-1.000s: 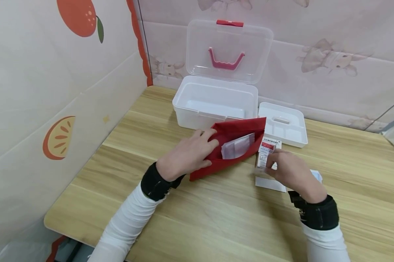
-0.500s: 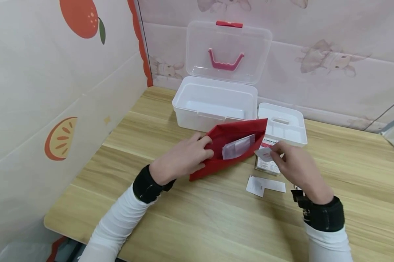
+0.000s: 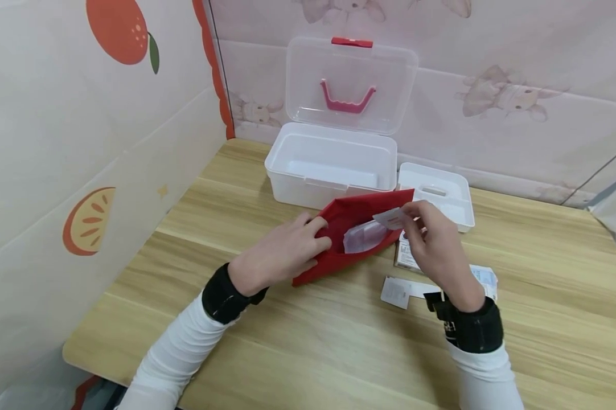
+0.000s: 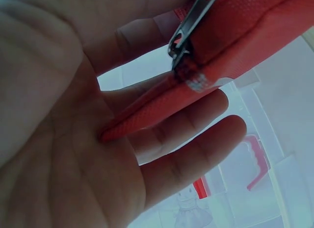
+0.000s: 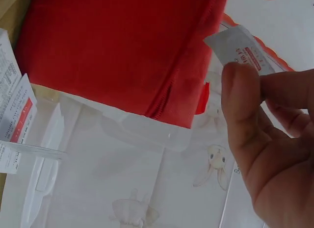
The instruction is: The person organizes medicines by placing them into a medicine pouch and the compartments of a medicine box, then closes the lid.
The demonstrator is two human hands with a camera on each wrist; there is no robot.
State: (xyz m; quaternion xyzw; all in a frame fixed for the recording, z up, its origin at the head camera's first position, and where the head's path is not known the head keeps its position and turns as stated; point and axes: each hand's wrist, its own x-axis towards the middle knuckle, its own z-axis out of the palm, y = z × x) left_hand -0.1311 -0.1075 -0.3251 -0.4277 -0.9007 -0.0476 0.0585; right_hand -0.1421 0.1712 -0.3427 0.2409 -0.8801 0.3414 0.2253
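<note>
A red zip pouch (image 3: 333, 266) lies tilted on the table with its mouth spread, a clear plastic packet (image 3: 360, 239) inside. My left hand (image 3: 279, 250) grips its left end; in the left wrist view the metal zipper pull (image 4: 194, 22) sits by the thumb. Between thumb and forefinger my right hand (image 3: 436, 245) pinches a small white sachet (image 3: 388, 217), held over the right part of the pouch mouth. Red print shows on the same sachet (image 5: 238, 47) in the right wrist view. Just right of the pouch, a printed box (image 3: 406, 257) is partly hidden by the right hand.
Behind the pouch stands a white plastic case (image 3: 308, 191), its clear lid (image 3: 390, 74) raised against the wall. A white divided tray (image 3: 459, 196) is beside it. Nearer lie small white packets (image 3: 395, 292) and a bluish packet (image 3: 486, 278) near the right wrist.
My right hand has picked a sachet from beside the printed box and moved it left and up to the pouch mouth. Small white packets now show near the front. The left hand stays on the pouch.
</note>
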